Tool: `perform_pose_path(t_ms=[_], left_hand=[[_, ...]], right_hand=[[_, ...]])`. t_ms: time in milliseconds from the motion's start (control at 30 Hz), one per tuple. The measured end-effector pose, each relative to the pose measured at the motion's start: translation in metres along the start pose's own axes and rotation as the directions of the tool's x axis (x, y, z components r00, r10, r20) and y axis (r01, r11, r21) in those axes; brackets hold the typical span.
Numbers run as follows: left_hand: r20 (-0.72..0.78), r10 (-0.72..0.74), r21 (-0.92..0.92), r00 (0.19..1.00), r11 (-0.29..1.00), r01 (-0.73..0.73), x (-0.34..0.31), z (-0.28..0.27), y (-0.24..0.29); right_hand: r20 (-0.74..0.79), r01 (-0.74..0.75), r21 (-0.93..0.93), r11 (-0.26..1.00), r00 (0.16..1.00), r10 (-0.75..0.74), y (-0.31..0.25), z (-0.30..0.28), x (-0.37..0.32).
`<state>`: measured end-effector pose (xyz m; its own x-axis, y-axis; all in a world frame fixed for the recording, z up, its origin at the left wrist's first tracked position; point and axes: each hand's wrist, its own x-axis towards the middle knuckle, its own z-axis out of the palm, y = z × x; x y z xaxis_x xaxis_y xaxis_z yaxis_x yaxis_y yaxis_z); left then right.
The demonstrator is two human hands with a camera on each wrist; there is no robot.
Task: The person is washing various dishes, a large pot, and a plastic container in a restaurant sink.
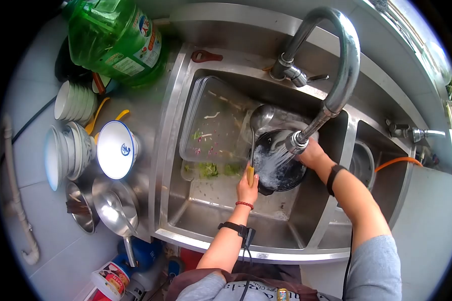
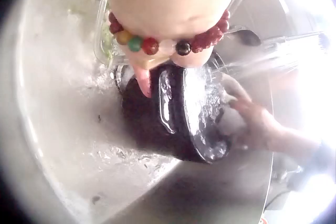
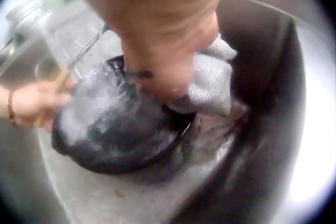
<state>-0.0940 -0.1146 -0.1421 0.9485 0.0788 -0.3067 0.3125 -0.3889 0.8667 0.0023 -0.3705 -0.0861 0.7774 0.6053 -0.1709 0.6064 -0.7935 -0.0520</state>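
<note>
In the head view a black pot (image 1: 292, 181) stands tilted in the sink under running water. My left hand (image 1: 246, 191) grips the wooden handle of a metal ladle (image 1: 261, 118) against the near left side of the pot. From the left wrist view, the thumb lies along the pot's outer wall, beside its side handle (image 2: 167, 103). At the pot's far right rim, my right hand (image 1: 312, 153) holds a whitish mesh cloth (image 3: 212, 83), its fingers partly hidden by the tap and by the wrist.
A curved tap (image 1: 344, 60) pours into the pot. Left of it lies a clear plastic container (image 1: 211, 125) with bits of greens. Stacked bowls (image 1: 116, 149), a steel pan (image 1: 114, 208) and a green jug (image 1: 118, 42) stand on the left counter. A second basin (image 1: 361, 165) lies right.
</note>
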Motion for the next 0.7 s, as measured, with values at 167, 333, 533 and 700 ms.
perform_pose_path(t_ms=[167,333,533,700], left_hand=[[0.007,-0.042,-0.040,0.999,0.998,0.042,-0.002,0.001,0.003],[0.109,-0.125,-0.107,0.986,0.985,0.137,0.000,-0.005,-0.007],[0.442,-0.379,-0.499,0.813,0.649,0.574,0.005,-0.019,-0.027],[0.463,-0.406,-0.477,0.788,0.635,0.607,0.000,-0.016,-0.030]], right_hand=[[0.332,-0.543,0.012,0.840,0.794,0.509,-0.086,-0.016,-0.064],[0.295,-0.550,0.586,0.595,0.829,0.476,-0.167,0.002,-0.051],[0.143,-0.418,0.790,0.449,0.837,0.528,-0.160,0.011,0.029],[0.204,-0.564,0.758,0.327,0.682,0.703,-0.095,0.010,0.050]])
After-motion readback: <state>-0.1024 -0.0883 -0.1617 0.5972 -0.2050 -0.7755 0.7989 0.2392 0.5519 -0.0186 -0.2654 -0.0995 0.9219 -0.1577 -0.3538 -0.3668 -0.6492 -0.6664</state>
